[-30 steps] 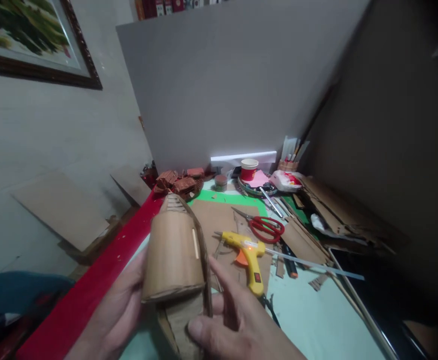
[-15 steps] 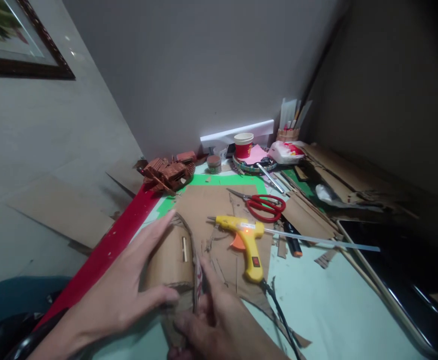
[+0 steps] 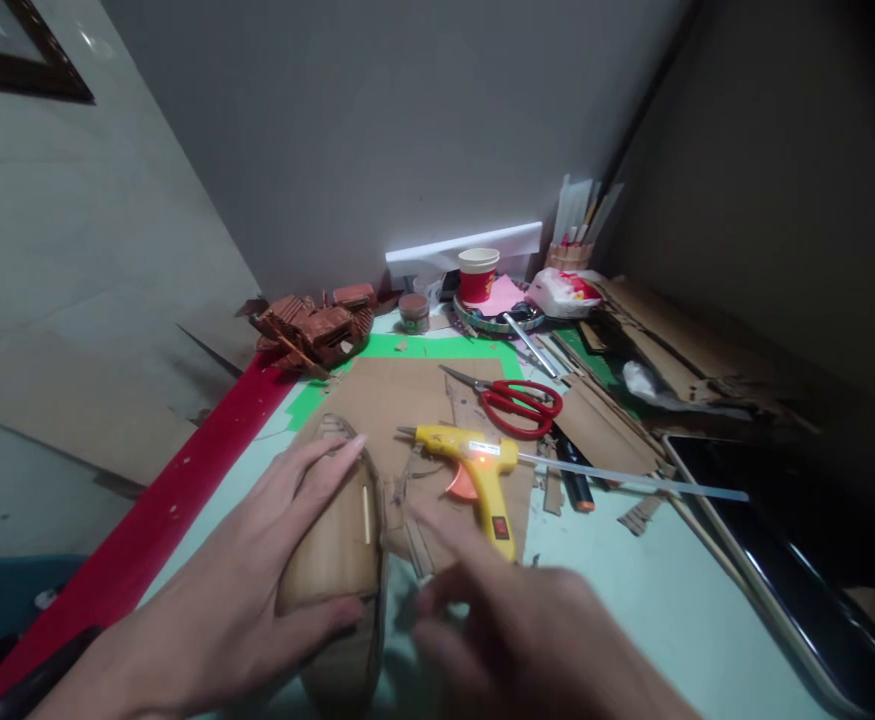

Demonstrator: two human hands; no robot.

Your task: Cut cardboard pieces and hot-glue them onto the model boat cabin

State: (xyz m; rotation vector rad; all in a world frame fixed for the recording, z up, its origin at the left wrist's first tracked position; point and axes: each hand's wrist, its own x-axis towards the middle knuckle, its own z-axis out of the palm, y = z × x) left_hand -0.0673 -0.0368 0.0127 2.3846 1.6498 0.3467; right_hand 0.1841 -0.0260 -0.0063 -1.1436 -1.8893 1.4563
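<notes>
My left hand [image 3: 249, 600] lies over a curved cardboard model [image 3: 338, 560] on the table, fingers wrapped along its left side and thumb under its near end. My right hand [image 3: 527, 640] hovers just right of the model, blurred by motion, fingers loosely apart and holding nothing I can see. A yellow glue gun [image 3: 478, 470] with a lit orange lamp lies on a brown cardboard sheet [image 3: 399, 395] just beyond my right hand. Red-handled scissors [image 3: 516, 400] lie behind the gun.
A red strip [image 3: 182, 500] runs along the table's left edge. At the back stand a pile of brown model pieces [image 3: 309, 325], a red paper cup [image 3: 477, 275], a small jar [image 3: 413, 312] and a tool holder [image 3: 568, 255]. Cardboard scraps [image 3: 669, 350] and a long metal ruler [image 3: 632, 482] lie right.
The cardboard model went from held up in both hands down onto the table. My left hand now lies over it; my right hand has come off it and moved right.
</notes>
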